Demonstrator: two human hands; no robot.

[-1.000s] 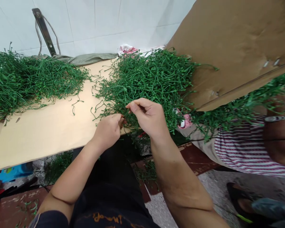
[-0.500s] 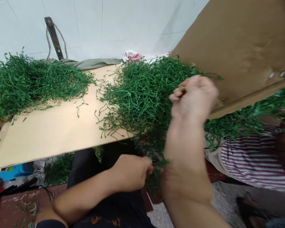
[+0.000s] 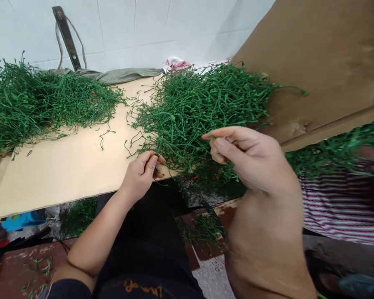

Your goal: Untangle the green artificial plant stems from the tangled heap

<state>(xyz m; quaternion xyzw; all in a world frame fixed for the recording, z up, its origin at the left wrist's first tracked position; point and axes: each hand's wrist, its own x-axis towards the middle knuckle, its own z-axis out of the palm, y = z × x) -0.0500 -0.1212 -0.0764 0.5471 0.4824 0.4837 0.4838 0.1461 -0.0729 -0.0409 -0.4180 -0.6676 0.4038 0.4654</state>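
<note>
A tangled pile of thin, curly green stems (image 3: 193, 112) with small bud-like tips lies on the board (image 3: 77, 170). At the board's near edge is my left hand (image 3: 141, 172), its thumb and fingers pinched together over dark green bits of stem, at the pile's lower left. My right hand (image 3: 246, 151) is held in front of the pile's right part. Its thumb presses on curled fingers while the forefinger points left; what lies in that grip, if anything, is too small to make out.
A second green pile (image 3: 50, 99) covers the board's left end. A large cardboard sheet (image 3: 314, 62) slants up at the right, with a person's striped clothing (image 3: 339, 207) beyond it. More stems (image 3: 202, 228) lie on a dark red surface below. A blue object (image 3: 23, 220) stands lower left.
My left hand has moved up and left, from near my right forearm to the board's edge. My right hand has come down and back from the pile's right side, its fingers now pointing left.
</note>
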